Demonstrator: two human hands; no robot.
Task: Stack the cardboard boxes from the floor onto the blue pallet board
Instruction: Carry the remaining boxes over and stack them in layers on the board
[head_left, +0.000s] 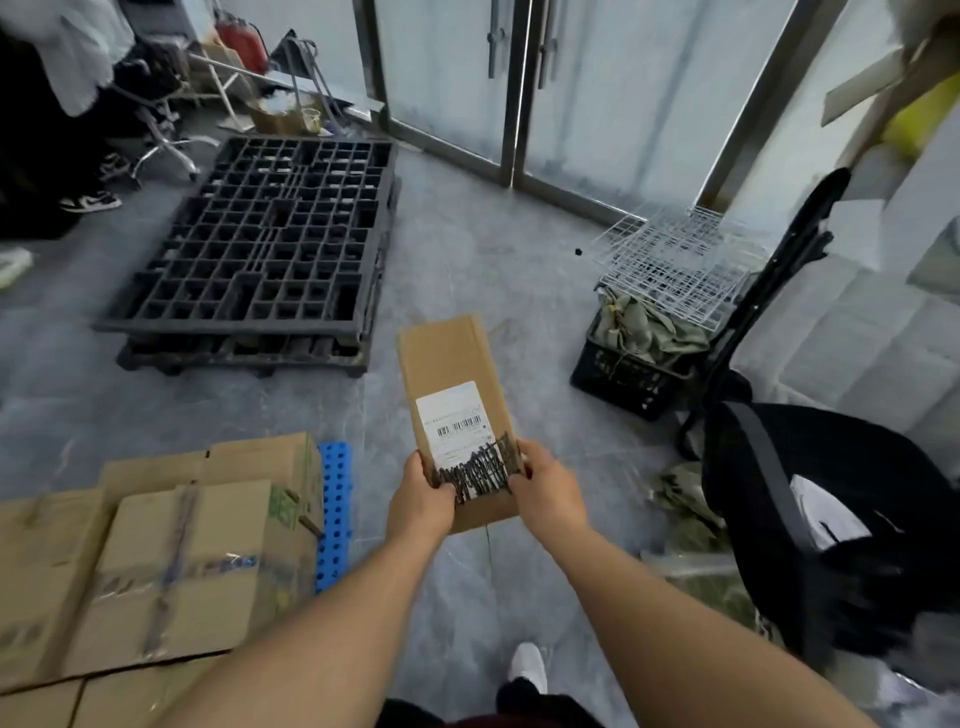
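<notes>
Gripping a flat, narrow brown cardboard box (457, 410) at its near end — left hand (423, 491), right hand (545, 486) — long axis pointing away; bright blue perforated plastic pallet board (335, 512) low left, nearer the left hand, already stacked.

blue pallet board (335, 512) — mostly hid under boxes (171, 561) | label (457, 415) txt scribbled over, unreadable — stack cut off at left/btm edge

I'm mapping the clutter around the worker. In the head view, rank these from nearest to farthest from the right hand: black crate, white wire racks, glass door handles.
From the right hand:
1. Black crate, on the floor to its right.
2. White wire racks, piled above the crate.
3. Glass door handles, at the far wall.
</notes>
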